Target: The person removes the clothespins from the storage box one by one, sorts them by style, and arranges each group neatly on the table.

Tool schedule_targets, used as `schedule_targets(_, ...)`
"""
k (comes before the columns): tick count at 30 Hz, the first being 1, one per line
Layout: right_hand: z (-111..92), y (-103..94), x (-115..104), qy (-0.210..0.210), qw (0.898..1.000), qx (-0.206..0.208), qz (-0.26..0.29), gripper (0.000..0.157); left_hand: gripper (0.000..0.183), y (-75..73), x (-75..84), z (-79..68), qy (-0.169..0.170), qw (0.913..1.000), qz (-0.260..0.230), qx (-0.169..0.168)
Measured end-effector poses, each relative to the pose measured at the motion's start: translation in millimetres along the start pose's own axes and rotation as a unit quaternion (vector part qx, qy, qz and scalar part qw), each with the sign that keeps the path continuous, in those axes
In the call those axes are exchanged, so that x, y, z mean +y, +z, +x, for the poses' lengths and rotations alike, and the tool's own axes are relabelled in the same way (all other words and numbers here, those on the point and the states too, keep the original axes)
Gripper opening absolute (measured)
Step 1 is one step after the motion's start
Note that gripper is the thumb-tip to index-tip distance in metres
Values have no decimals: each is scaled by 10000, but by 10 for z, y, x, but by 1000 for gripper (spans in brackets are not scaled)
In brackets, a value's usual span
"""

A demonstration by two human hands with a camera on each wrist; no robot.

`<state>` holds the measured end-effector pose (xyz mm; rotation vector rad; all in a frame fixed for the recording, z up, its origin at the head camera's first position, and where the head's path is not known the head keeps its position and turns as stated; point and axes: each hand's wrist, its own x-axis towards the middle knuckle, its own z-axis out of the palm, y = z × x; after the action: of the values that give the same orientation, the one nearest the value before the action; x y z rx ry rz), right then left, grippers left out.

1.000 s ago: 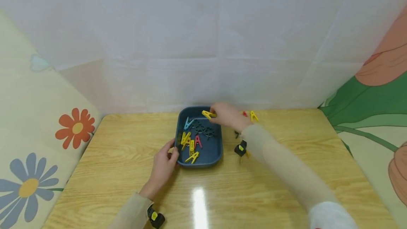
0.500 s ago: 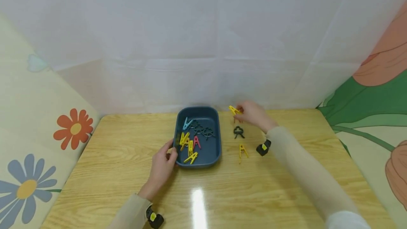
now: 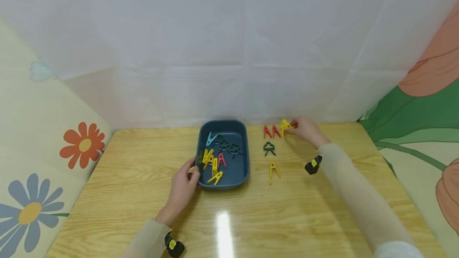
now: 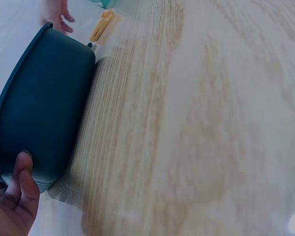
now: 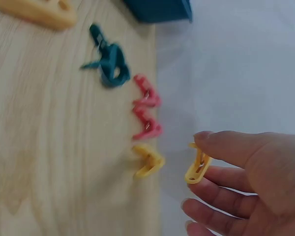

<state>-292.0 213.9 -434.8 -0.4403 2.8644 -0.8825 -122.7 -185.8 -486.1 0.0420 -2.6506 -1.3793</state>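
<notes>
My left hand point(image 3: 183, 184) holds the front left corner of a dark blue plastic tray point(image 3: 224, 187); bent fingers press its outer wall in the left wrist view. Inside lie several yellow clothespins point(image 3: 215, 178), a red clothespin point(image 3: 222, 160), a light blue clothespin point(image 3: 210, 139) and dark green clips point(image 3: 234, 149). At the table's far edge, my right hand point(image 3: 306, 128) pinches a yellow clothespin point(image 5: 199, 166) between thumb and fingers. Close beside it on the wood, another yellow clothespin point(image 5: 149, 161) ends a row with two red clothespins point(image 5: 146, 123).
A dark green clip point(image 3: 269, 149) lies in front of the red pair, and nearer still a yellow clothespin point(image 3: 273, 170). A white sheet point(image 3: 179, 90) hangs behind the wooden table point(image 3: 143, 162). Floral panels point(image 3: 86, 145) stand at both sides.
My right hand has carried the yellow clothespin from over the tray rightward past the red pair to the other yellow one. My left hand stays at the tray.
</notes>
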Motion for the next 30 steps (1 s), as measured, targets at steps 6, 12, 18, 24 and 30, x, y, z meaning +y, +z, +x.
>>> schedule_targets(6,-8,82,241,183,9993,252,204,34,44,1,-3,-6,19,10000,11,10)
schedule_targets(12,-5,190,395,447,9972,474,373,28,44,0,4,-20,14,10000,46,-14)
schedule_targets(18,-13,267,415,884,9944,513,269,30,44,-3,1,-27,8,10000,96,-6)
schedule_targets(24,-9,309,390,1114,9927,424,168,41,44,-5,5,-22,-17,10000,94,-18)
schedule_targets(30,-10,311,374,1146,9927,383,37,42,44,-1,1,-26,-24,10000,72,-5)
